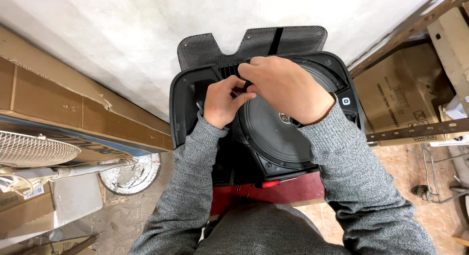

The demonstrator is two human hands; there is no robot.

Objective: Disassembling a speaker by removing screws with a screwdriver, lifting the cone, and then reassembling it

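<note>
Against the white wall, a black speaker housing [190, 96] is lying face up on a red stool [293, 189] in front of the seated person. Both hands are meeting at its far edge: the left hand [222, 101] is pinching a small dark part [245, 87], the right hand [288, 89] is curling over it, fingers pressed together. A perforated grille [205, 50] is leaning just beyond.

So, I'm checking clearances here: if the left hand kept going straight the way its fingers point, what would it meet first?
The left hand points rightward with curled fingers, so it would meet the right hand first. Their fingertips already look touching above the round black speaker cone, though depth is hard to judge.
</note>
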